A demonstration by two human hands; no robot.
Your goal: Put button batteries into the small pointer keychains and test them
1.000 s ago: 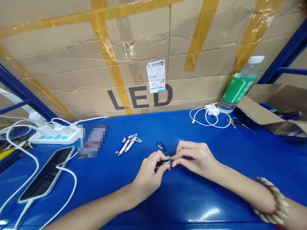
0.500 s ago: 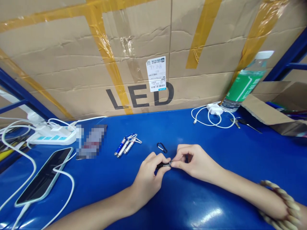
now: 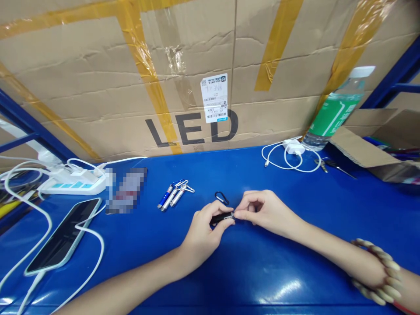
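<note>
The left hand's grip [image 3: 203, 229] pinches a small black cylinder [image 3: 219, 218] between thumb and fingers, while the right hand's grip [image 3: 267, 214] pinches its silvery end with pressed fingertips; the cylinder is just on the person's side of a black carabiner [image 3: 222, 200] lying on the blue tabletop [image 3: 262, 271]. Left to right: a phone [image 3: 64, 236] lies well left of the carabiner and nearer the person; a white power strip [image 3: 95, 187] sits well left of it; three pen-like tubes [image 3: 169, 200], one blue and two silver, lie near its left. Right of the carabiner and farther back are a white charger [image 3: 293, 147], then a green-labelled bottle [image 3: 334, 114], then an open carton [image 3: 361, 151].
</note>
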